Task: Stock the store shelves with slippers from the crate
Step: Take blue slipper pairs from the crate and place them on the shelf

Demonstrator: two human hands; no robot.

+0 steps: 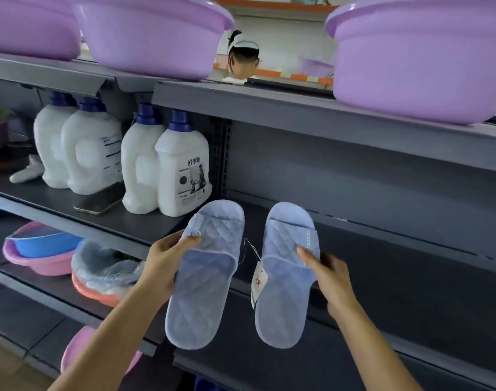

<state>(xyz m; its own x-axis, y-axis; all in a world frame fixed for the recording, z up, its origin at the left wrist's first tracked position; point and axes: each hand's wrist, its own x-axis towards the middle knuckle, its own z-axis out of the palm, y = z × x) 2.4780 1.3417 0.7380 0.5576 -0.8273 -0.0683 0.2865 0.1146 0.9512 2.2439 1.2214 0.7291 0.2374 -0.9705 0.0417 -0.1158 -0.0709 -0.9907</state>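
Both hands are loaded. The left hand pinches the left slipper at its outer edge, thumb laid on the strap and fingers hidden beneath the sole. The right hand grips the right slipper the same way on its outer edge, thumb on top at the rear of the strap and fingers wrapped round the rim. Neither hand has a spare finger free.

Orientation: each slipper is footbed up, and its long axis runs from the heel, low and near the person, to the toe, which points into the shelf bay. Each hand grips about mid-length, so the toe half projects forward of the grip and the heel half hangs back below it. The right slipper runs nearly straight in. The left slipper leans slightly toward it at the toe.

Position: the toes sit at the front edge of the dark shelf board; whether they touch it cannot be told. The left toe is just beside the base of the nearest detergent bottle. The bay to the right of the bottle is where the pair appears to be headed.

A string and hang tag dangle between the pair. The crate is not in view.

Judgement: the next move is a forward push along the long axis.
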